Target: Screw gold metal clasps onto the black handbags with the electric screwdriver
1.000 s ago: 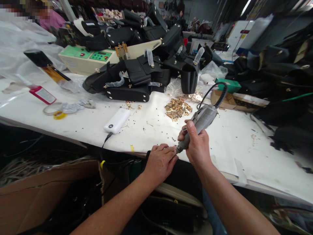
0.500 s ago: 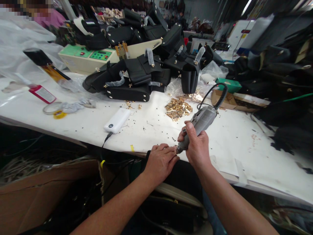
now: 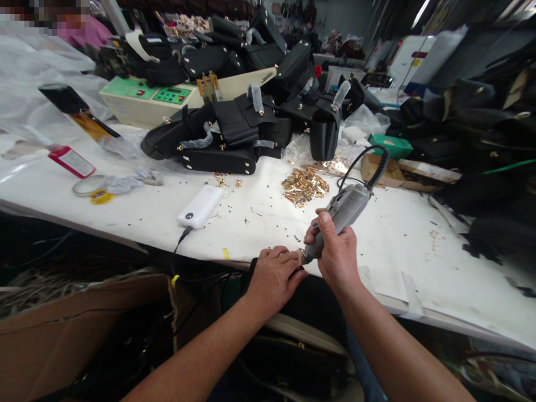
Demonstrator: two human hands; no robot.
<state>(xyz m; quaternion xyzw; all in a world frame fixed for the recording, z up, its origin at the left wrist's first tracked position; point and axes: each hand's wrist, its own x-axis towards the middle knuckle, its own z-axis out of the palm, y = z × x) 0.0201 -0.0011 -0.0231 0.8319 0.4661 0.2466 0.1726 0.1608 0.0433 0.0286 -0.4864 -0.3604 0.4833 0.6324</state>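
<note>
My right hand (image 3: 337,251) grips a grey rotary tool (image 3: 338,215) with a black cord, its tip angled down and left. The tip meets the fingertips of my left hand (image 3: 274,276), which is pinched closed at the near edge of the white table (image 3: 138,215). What those fingers hold is too small and hidden to name. A pile of small gold metal fittings (image 3: 304,187) lies just beyond the tool.
A white power bank (image 3: 200,206) with a cable lies to the left. Black bags (image 3: 234,131) are heaped at the back beside a green-topped machine (image 3: 146,100). Cardboard boxes (image 3: 393,170) stand to the right, and another (image 3: 75,329) below the table. Another person sits far left.
Almost nothing differs. The tool and both hands stay together at the table edge, with only a slight shift of the view.
</note>
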